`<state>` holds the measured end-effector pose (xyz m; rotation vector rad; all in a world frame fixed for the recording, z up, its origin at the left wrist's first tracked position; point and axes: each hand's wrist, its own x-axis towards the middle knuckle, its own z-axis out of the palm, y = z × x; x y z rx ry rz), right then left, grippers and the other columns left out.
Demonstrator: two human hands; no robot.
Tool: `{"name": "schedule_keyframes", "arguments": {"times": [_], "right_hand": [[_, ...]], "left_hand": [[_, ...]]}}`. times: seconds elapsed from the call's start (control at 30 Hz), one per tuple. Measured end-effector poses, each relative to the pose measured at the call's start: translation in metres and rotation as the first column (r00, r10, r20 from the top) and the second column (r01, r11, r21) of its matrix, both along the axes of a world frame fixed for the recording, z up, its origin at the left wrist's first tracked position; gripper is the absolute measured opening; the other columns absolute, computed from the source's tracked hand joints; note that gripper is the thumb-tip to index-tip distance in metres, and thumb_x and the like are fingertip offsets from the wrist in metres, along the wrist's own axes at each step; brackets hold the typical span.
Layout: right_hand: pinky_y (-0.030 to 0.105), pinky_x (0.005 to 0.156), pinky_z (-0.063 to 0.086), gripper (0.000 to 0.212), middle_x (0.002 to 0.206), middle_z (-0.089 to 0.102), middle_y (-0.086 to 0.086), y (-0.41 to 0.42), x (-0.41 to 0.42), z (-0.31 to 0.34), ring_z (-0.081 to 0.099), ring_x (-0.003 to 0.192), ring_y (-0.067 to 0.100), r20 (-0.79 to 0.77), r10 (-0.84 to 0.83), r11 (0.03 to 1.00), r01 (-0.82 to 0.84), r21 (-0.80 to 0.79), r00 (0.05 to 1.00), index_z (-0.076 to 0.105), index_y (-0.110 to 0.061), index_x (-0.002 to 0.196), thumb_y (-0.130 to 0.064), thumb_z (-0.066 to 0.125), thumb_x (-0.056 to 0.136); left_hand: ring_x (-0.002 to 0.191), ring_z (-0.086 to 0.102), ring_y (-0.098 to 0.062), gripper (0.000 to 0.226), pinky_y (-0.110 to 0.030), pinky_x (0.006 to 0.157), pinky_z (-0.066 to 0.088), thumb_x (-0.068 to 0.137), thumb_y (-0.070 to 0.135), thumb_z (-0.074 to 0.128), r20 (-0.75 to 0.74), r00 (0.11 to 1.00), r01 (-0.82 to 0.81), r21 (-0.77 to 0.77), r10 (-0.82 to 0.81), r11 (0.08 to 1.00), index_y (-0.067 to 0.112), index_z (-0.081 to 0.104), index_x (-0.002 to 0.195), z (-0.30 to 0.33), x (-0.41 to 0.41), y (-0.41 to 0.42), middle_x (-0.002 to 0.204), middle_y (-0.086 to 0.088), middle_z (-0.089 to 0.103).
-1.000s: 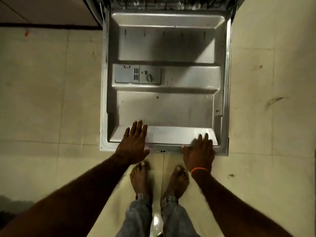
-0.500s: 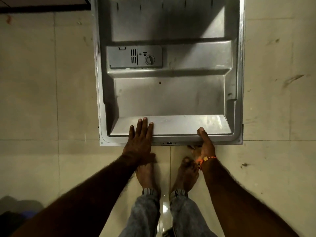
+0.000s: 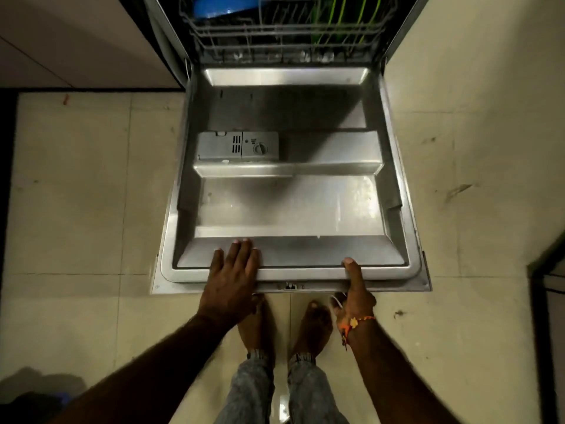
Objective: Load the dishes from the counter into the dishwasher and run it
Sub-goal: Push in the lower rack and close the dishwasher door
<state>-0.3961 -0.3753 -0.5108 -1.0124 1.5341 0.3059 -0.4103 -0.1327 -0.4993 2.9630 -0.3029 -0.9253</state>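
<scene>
Head view: left hand (image 3: pixel 232 280) lies flat on the dishwasher door (image 3: pixel 290 209) edge; right hand (image 3: pixel 354 293) grips it, thumb on top.

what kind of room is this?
Most likely a home kitchen: an open dishwasher door with a detergent dispenser, a wire rack holding dishes, and a tiled floor.
</scene>
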Motion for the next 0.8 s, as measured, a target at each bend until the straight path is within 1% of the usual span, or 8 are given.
{"name": "schedule_keyframes", "arguments": {"times": [0.13, 0.23, 0.4, 0.5, 0.57, 0.63, 0.73, 0.8], "right_hand": [[0.032, 0.058, 0.050, 0.125, 0.111, 0.070, 0.009, 0.004, 0.026, 0.079, 0.063, 0.082, 0.021, 0.022, 0.031, 0.998, -0.030, -0.046, 0.999, 0.057, -0.018, 0.124, -0.072, 0.090, 0.016], [0.027, 0.049, 0.050, 0.115, 0.097, 0.068, 0.007, 0.006, 0.056, 0.142, 0.059, 0.069, 0.020, 0.029, 0.061, 0.997, -0.060, -0.047, 0.998, 0.057, -0.016, 0.121, -0.071, 0.091, 0.025], [0.034, 0.065, 0.054, 0.090, 0.109, 0.068, 0.013, 0.004, 0.108, 0.235, 0.069, 0.093, 0.031, 0.125, 0.178, 0.984, -0.176, -0.027, 0.976, 0.054, -0.014, 0.120, -0.065, 0.088, 0.055], [0.040, 0.086, 0.053, 0.088, 0.127, 0.054, 0.015, 0.018, 0.143, 0.274, 0.060, 0.111, 0.035, 0.181, 0.265, 0.944, -0.215, -0.251, 0.947, 0.037, -0.009, 0.131, -0.045, 0.089, 0.070], [0.042, 0.101, 0.043, 0.110, 0.150, 0.030, 0.023, 0.037, 0.160, 0.295, 0.042, 0.133, 0.042, 0.187, 0.475, 0.787, -0.321, -0.527, 0.860, 0.014, -0.009, 0.153, -0.045, 0.085, 0.076], [0.051, 0.116, 0.026, 0.119, 0.162, -0.002, 0.031, 0.055, 0.174, 0.310, 0.016, 0.146, 0.051, 0.070, 0.681, 0.541, -0.436, -0.719, 0.729, -0.008, -0.011, 0.159, -0.067, 0.065, 0.084], [0.063, 0.120, 0.005, 0.118, 0.158, -0.012, 0.040, 0.058, 0.206, 0.322, -0.005, 0.150, 0.051, -0.157, 0.799, 0.190, -0.492, -0.850, 0.580, -0.010, -0.006, 0.158, -0.086, 0.033, 0.084], [0.066, 0.120, 0.002, 0.114, 0.161, -0.011, 0.034, 0.050, 0.241, 0.330, -0.006, 0.151, 0.050, -0.256, 0.818, -0.028, -0.410, -0.912, 0.515, -0.004, -0.005, 0.159, -0.084, 0.031, 0.086]], "left_hand": [[0.149, 0.029, -0.042, 0.108, -0.066, 0.116, 0.025, 0.067, 0.063, 0.080, 0.127, 0.990, 0.055, -0.010, -0.053, 0.998, 0.004, 0.044, 0.149, 0.078, 0.021, 0.008, 0.160, -0.023, 0.032], [0.151, 0.021, -0.043, 0.104, -0.069, 0.115, 0.022, 0.070, 0.051, 0.079, 0.250, 0.962, 0.113, -0.012, -0.107, 0.993, 0.004, 0.036, 0.152, 0.125, 0.035, 0.014, 0.162, -0.024, 0.025], [0.154, 0.008, -0.041, 0.115, -0.066, 0.120, 0.013, 0.062, 0.060, 0.074, 0.373, 0.913, 0.185, -0.020, -0.164, 0.983, 0.007, 0.029, 0.154, 0.210, 0.107, 0.031, 0.166, -0.023, 0.013], [0.155, 0.007, -0.037, 0.117, -0.065, 0.120, 0.013, 0.059, 0.068, 0.066, 0.419, 0.873, 0.270, 0.010, -0.249, 0.963, 0.007, 0.034, 0.153, 0.261, 0.161, 0.045, 0.166, -0.021, 0.014], [0.155, 0.005, -0.036, 0.117, -0.064, 0.120, 0.015, 0.060, 0.070, 0.061, 0.451, 0.846, 0.305, 0.024, -0.283, 0.952, 0.007, 0.033, 0.154, 0.287, 0.193, 0.051, 0.166, -0.020, 0.014], [0.156, 0.004, -0.034, 0.119, -0.063, 0.120, 0.016, 0.060, 0.071, 0.059, 0.491, 0.819, 0.326, 0.026, -0.296, 0.945, 0.007, 0.031, 0.156, 0.310, 0.226, 0.058, 0.167, -0.018, 0.014], [0.156, 0.007, -0.031, 0.117, -0.060, 0.121, 0.016, 0.062, 0.073, 0.062, 0.597, 0.753, 0.341, 0.005, -0.276, 0.940, 0.006, 0.035, 0.154, 0.340, 0.277, 0.069, 0.167, -0.016, 0.017], [0.156, 0.010, -0.031, 0.116, -0.059, 0.121, 0.017, 0.066, 0.077, 0.060, 0.668, 0.707, 0.339, -0.032, -0.233, 0.940, 0.004, 0.037, 0.153, 0.357, 0.311, 0.074, 0.167, -0.015, 0.019]]}}
